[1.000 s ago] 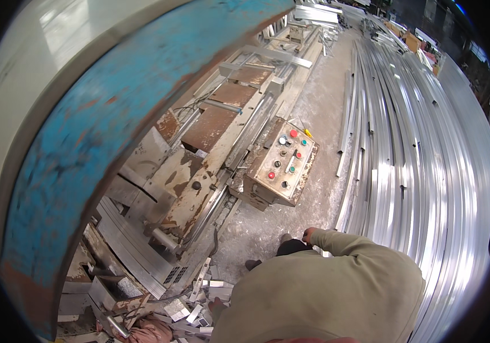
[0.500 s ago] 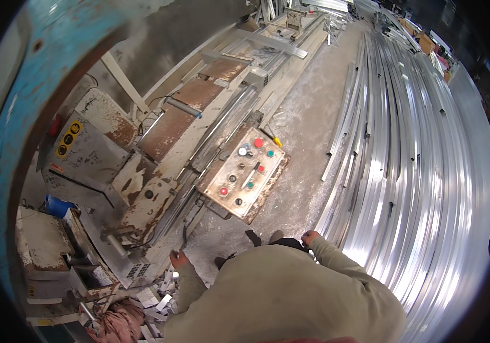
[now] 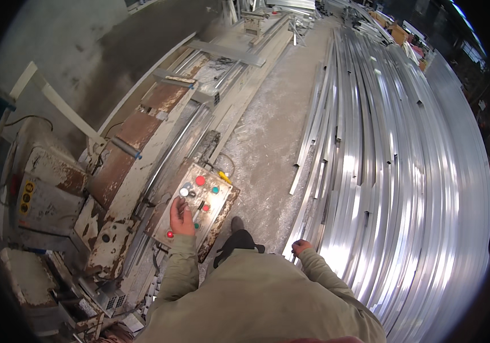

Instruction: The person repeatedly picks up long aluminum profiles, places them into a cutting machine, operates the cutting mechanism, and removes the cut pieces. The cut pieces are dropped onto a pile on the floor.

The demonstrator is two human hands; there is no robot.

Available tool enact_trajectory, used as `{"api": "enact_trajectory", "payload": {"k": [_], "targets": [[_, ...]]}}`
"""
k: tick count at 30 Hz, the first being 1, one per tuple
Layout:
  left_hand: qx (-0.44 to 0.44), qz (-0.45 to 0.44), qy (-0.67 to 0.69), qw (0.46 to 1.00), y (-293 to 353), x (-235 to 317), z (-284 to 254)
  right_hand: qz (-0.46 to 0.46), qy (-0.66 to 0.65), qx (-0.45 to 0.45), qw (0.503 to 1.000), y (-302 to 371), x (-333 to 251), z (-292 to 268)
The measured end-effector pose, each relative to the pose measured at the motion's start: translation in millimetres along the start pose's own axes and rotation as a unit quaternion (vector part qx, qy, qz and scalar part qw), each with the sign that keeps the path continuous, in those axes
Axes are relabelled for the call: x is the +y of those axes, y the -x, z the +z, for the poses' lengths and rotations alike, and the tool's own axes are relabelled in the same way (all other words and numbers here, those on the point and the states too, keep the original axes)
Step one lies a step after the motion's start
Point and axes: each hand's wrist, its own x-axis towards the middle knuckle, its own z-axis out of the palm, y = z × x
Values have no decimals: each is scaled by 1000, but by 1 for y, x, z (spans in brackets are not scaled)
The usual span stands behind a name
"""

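While the machine (image 3: pixel 128 182) fills the side towards 9 o'clock of the view and the long metal profiles (image 3: pixel 382 148) cover the side towards 3, a bare floor strip (image 3: pixel 268 123) runs between them, from 6 o'clock up to 1; the profiles' uneven near ends edge that strip, and the control box (image 3: pixel 211 200), at 8 o'clock from the middle, juts into it with its rusted side just beside the person's shoe (image 3: pixel 237 224); a yellow item (image 3: pixel 224 177) sits at the box's 1 o'clock corner.

Above the panel, the left hand (image 3: pixel 182 218) has a half-curled grip, its fingertips at the white knob (image 3: pixel 184 192); whether they touch or hold it, one cannot tell; a large red button (image 3: pixel 200 180) lies at 2 o'clock from that knob; towards 5 o'clock of the view, the right hand (image 3: pixel 300 247) is loosely curled near the profiles, and whether its grip holds anything cannot be told.
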Motion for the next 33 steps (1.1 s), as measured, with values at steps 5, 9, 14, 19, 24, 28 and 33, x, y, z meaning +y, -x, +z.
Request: {"api": "enact_trajectory", "payload": {"k": [5, 9, 14, 19, 24, 28, 33], "targets": [[-43, -4, 32, 999, -49, -17, 87, -30, 41, -32, 998, -27, -27, -32], [-78, -32, 19, 996, -97, -37, 149, 36, 48, -26, 998, -58, -58, -82], [-87, -46, -7, 995, -166, -53, 230, 89, 125, 0, 988, -75, -100, -153], [-145, -74, -30, 986, -220, -66, 303, 124, -96, 103, 982, -129, -130, -207], [-153, -79, -78, 982, -265, -81, 348, 110, -30, 73, 991, -177, -188, -235], [-96, -92, -80, 988, -290, -116, 358, 137, 87, 8, 987, -241, -208, -267], [30, -128, -145, 981, -296, -167, 325, 93, 110, -23, 989, -365, -248, -314]]}}
